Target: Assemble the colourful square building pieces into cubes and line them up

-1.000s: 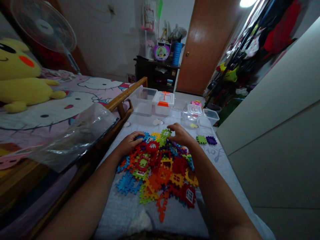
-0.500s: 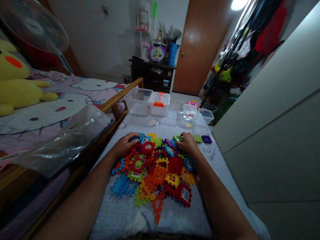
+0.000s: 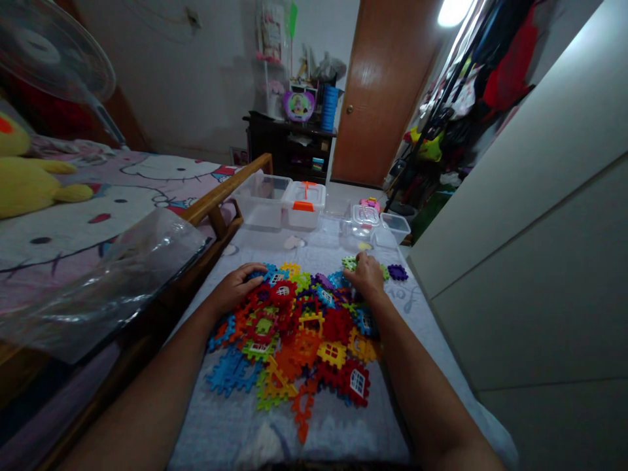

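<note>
A heap of colourful notched plastic building tiles (image 3: pixel 307 343) lies on the bed sheet between my forearms. My left hand (image 3: pixel 238 286) rests at the heap's far left edge, its fingers stretched over a blue tile (image 3: pixel 275 277) with a white window. At the far right edge, my right hand (image 3: pixel 367 276) pinches a light green tile (image 3: pixel 349 263) with a white window, partly hidden by the fingers. Just beyond that hand, a purple tile (image 3: pixel 397 272) lies apart on the sheet, and a green tile (image 3: pixel 385 271) beside it is mostly covered.
Clear plastic boxes (image 3: pixel 265 203) stand behind the heap, one with an orange-handled lid (image 3: pixel 305 196). Smaller clear containers (image 3: pixel 395 226) sit to their right. A wooden rail (image 3: pixel 228 190) and a plastic bag (image 3: pixel 132 275) are at left; a white cabinet (image 3: pixel 540 261) stands right.
My right hand has shifted slightly away from the heap, far and to the right, with the green window tile. The left hand stays in place. The whole view has swung slightly.
</note>
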A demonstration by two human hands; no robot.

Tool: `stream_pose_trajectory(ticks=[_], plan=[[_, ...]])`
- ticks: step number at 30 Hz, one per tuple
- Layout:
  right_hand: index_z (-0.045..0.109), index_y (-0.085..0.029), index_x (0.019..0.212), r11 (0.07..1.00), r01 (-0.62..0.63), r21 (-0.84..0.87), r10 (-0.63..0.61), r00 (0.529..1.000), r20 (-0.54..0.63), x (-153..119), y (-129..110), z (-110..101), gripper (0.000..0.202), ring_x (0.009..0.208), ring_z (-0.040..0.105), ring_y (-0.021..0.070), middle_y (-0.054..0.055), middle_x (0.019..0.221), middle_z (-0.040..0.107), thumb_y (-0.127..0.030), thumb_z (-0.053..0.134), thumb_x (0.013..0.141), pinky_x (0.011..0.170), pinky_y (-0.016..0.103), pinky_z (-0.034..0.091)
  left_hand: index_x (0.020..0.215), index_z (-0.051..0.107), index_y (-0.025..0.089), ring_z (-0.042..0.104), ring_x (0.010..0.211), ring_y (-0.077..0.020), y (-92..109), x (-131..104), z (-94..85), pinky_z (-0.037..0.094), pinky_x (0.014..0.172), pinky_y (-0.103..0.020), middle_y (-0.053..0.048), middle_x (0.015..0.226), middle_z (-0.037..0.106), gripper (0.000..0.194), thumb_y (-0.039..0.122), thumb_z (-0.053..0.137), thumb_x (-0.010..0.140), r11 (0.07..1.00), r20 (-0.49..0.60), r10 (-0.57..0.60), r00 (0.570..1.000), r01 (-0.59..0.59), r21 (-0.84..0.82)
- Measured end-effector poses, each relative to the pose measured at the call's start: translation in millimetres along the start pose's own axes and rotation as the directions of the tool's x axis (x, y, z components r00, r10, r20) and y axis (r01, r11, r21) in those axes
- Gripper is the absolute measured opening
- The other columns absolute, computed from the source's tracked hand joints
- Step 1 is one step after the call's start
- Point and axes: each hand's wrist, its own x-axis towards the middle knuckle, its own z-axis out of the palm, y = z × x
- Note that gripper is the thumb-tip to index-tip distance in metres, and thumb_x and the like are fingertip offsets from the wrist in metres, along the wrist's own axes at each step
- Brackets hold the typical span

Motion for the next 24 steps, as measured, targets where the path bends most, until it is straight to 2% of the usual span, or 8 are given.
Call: stream_pose_trajectory(ticks=[4, 8, 10, 12, 14, 17, 21, 24], plan=[[0.059, -0.015, 0.116, 0.997, -0.037, -0.074, 0.035, 0.999, -0.034, 4, 15, -4, 0.044, 0.108, 0.059, 0.0314, 0.017, 0.114, 0.065, -0.046, 0.059, 0.085, 0.087, 0.038, 0.043, 0.104, 0.072, 0.022, 0.062, 0.120, -0.0304, -1, 0, 0.3, 0.041, 0.111, -0.043, -0.009, 0.124, 0.069, 0.055, 0.069, 0.058, 0.077, 1.000, -0.008, -0.007, 1.000, 0.007, -0.018], [0.062, -0.017, 0.117, 0.997, 0.043, -0.071, -0.039, 0.998, 0.049, 14, 34, -8, 0.048, 0.113, 0.055, 0.0333, 0.016, 0.119, 0.064, -0.053, 0.058, 0.086, 0.091, 0.040, 0.042, 0.106, 0.071, 0.023, 0.060, 0.122, -0.0305, -3, 0, 0.8, 0.040, 0.113, -0.044, -0.009, 0.126, 0.069, 0.056, 0.069, 0.058, 0.077, 0.999, 0.003, -0.024, 1.000, 0.024, -0.031], [0.061, -0.019, 0.124, 0.993, 0.105, -0.045, -0.101, 0.992, 0.082, 23, 43, -12, 0.046, 0.117, 0.053, 0.0331, 0.014, 0.128, 0.060, -0.047, 0.058, 0.087, 0.093, 0.041, 0.041, 0.106, 0.071, 0.023, 0.060, 0.122, -0.0312, -3, 0, 0.8, 0.040, 0.113, -0.044, -0.009, 0.126, 0.068, 0.057, 0.070, 0.059, 0.077, 0.999, 0.007, -0.026, 1.000, 0.026, -0.036], [0.056, -0.023, 0.133, 0.975, 0.217, -0.037, -0.210, 0.967, 0.146, 32, 49, -16, 0.052, 0.121, 0.049, 0.0330, 0.011, 0.140, 0.055, -0.036, 0.063, 0.083, 0.095, 0.041, 0.040, 0.105, 0.071, 0.022, 0.059, 0.123, -0.0315, -3, 0, 0.7, 0.039, 0.113, -0.044, -0.009, 0.126, 0.068, 0.057, 0.071, 0.059, 0.077, 0.999, 0.004, -0.021, 1.000, 0.021, -0.041], [0.049, -0.025, 0.141, 0.942, 0.332, -0.050, -0.311, 0.919, 0.241, 39, 50, -18, 0.066, 0.127, 0.045, 0.0337, 0.010, 0.148, 0.048, -0.026, 0.067, 0.077, 0.098, 0.043, 0.039, 0.106, 0.071, 0.022, 0.059, 0.123, -0.0312, -3, 0, 0.6, 0.039, 0.113, -0.044, -0.010, 0.127, 0.067, 0.058, 0.071, 0.059, 0.077, 0.999, 0.001, -0.020, 1.000, 0.020, -0.043], [0.047, -0.026, 0.143, 0.902, 0.424, -0.079, -0.375, 0.862, 0.341, 44, 44, -17, 0.076, 0.130, 0.042, 0.0352, 0.011, 0.149, 0.047, -0.019, 0.071, 0.070, 0.100, 0.045, 0.037, 0.106, 0.071, 0.023, 0.059, 0.123, -0.0311, -3, 0, 0.3, 0.039, 0.113, -0.045, -0.010, 0.127, 0.068, 0.060, 0.073, 0.058, 0.076, 0.999, 0.004, -0.030, 1.000, 0.030, -0.036], [0.061, -0.026, 0.125, 0.875, 0.476, -0.089, -0.413, 0.828, 0.379, 45, 34, -12, 0.059, 0.124, 0.046, 0.0347, 0.011, 0.135, 0.057, -0.018, 0.073, 0.068, 0.098, 0.045, 0.037, 0.108, 0.070, 0.022, 0.059, 0.123, -0.0304, -4, 0, 0.2, 0.039, 0.113, -0.044, -0.010, 0.127, 0.068, 0.058, 0.070, 0.058, 0.078, 1.000, 0.012, -0.021, 1.000, 0.021, -0.019], [0.064, -0.024, 0.119, 0.858, 0.507, -0.086, -0.441, 0.811, 0.384, 46, 34, -14, 0.052, 0.119, 0.049, 0.0336, 0.012, 0.129, 0.059, -0.018, 0.074, 0.067, 0.097, 0.044, 0.038, 0.108, 0.070, 0.022, 0.059, 0.124, -0.0300, -6, 0, 0.0, 0.039, 0.113, -0.043, -0.009, 0.129, 0.067, 0.055, 0.068, 0.057, 0.081, 1.000, 0.009, -0.003, 1.000, 0.003, -0.004]])
